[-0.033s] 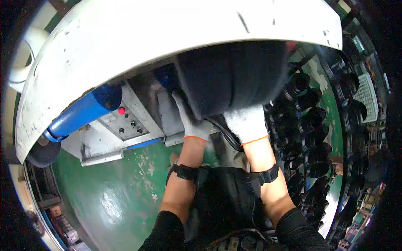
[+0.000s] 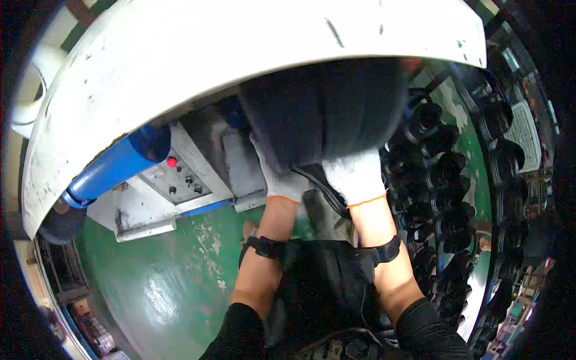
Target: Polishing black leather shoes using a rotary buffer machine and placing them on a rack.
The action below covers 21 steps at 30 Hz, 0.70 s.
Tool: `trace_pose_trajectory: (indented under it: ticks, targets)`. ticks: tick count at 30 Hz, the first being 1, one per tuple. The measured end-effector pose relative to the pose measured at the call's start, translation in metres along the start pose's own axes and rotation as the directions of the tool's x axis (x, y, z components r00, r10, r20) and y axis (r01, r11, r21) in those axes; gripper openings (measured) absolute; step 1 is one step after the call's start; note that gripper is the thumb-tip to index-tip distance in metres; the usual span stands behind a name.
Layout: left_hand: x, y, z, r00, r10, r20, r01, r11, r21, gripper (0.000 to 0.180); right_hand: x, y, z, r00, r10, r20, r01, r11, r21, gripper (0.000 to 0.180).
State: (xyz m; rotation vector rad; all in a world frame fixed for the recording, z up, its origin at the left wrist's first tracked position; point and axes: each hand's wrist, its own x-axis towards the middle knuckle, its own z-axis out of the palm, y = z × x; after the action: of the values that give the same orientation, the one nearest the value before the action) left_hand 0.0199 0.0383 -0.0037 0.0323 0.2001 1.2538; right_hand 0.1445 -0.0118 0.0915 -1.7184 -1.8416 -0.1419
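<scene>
Both of my hands wear white gloves with orange cuffs and reach beneath a broad dark roller [image 2: 324, 114], blurred at its edges. My left hand [image 2: 279, 183] lies at the roller's lower left, its fingers pointing up along that side and partly hidden. My right hand [image 2: 354, 177] is under the lower right, with fingertips out of sight behind the roller. Between the gloves runs a black curved piece [image 2: 327, 192], which both hands appear to grip. Most of it is hidden, so its kind cannot be made out.
A large white hood [image 2: 252, 36] arches over the roller. On the left are a blue cylinder [image 2: 117, 165] and a grey control panel [image 2: 180, 180] with a red button. Racks of black shoes [image 2: 447, 180] stand close on the right. Below lies a green floor [image 2: 150, 270].
The view has shifted slightly, and the hood and panel sit a little further left. My hands keep nearly the same place under the roller.
</scene>
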Motion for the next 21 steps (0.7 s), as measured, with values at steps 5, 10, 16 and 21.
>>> trace_pose_trajectory:
  ticks: [5, 10, 16, 21]
  targets:
    - [-0.009, -0.066, 0.055, 0.95, -0.122, -0.288, 0.114, 0.993, -0.043, 0.051, -0.001, 0.045, -0.045, 0.992, 0.038, 0.122, 0.009, 0.933, -0.359, 0.038]
    - [0.019, -0.083, -0.012, 0.994, -0.087, 0.066, 0.085, 0.996, 0.026, 0.055, 0.002, 0.049, -0.051, 0.973, 0.096, 0.21, -0.006, 0.919, -0.393, 0.029]
    - [0.008, -0.061, -0.015, 1.0, -0.022, -0.006, 0.023, 0.983, 0.181, 0.062, -0.008, 0.044, 0.001, 0.994, -0.048, 0.1, 0.072, 0.966, -0.248, 0.038]
    - [-0.013, -0.033, 0.019, 0.977, 0.041, -0.207, 0.004, 0.978, 0.21, 0.072, -0.017, -0.004, -0.002, 1.0, -0.016, -0.01, 0.014, 0.988, -0.153, 0.043]
